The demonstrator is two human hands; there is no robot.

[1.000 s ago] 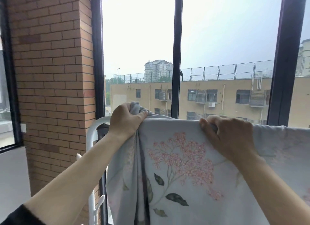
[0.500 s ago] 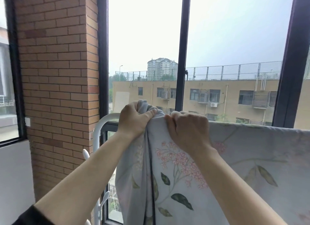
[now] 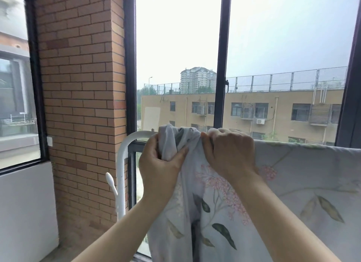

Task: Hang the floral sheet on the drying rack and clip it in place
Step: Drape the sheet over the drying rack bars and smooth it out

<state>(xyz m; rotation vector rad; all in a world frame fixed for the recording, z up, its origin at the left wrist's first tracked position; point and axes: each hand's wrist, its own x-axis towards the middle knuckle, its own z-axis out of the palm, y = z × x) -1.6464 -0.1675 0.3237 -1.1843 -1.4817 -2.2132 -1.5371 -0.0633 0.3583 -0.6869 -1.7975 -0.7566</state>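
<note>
The floral sheet [image 3: 304, 183], pale grey with pink blossoms and green leaves, hangs over the top bar of the white drying rack [image 3: 125, 150] and runs off to the right. Its left end is bunched on the bar near the rack's rounded corner. My left hand [image 3: 160, 164] pinches that bunched end from the left and below. Right beside it, my right hand [image 3: 228, 152] grips the sheet over the top of the bar. The bar under the sheet is hidden. No clip is in view.
A brick pillar [image 3: 82, 86] stands left of the rack. Behind the rack are tall windows with dark frames [image 3: 219, 66]. A white hook [image 3: 111, 183] sticks out from the rack's upright. A grey low wall [image 3: 25, 213] lies at the lower left.
My right hand has slid left along the top of the sheet until it sits next to my left hand. The left hand has shifted its grip lower on the bunched end.
</note>
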